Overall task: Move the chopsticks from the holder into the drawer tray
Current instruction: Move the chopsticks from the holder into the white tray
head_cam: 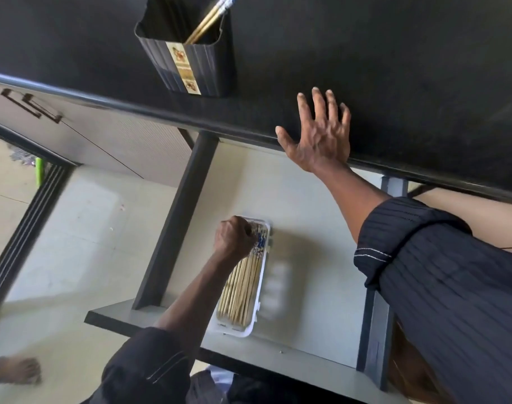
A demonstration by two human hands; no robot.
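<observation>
The counter (pixel 394 68) is black. My left hand (pixel 234 239) grips sticks (pixel 243 290) in the tray (pixel 234 330); my right hand (pixel 319 135) lies open. Sticks feel light, stiff, slippery, so pinch the middles.

From my remote seat I see a matt black countertop (pixel 365 53) at twelve o'clock carrying a ribbed, glossy dark plastic holder (pixel 190 65), pale bare-wood chopsticks (pixel 243 284) in a smooth white plastic tray (pixel 246 332) at six o'clock, and ribbed dark cloth sleeves (pixel 453 272).
</observation>
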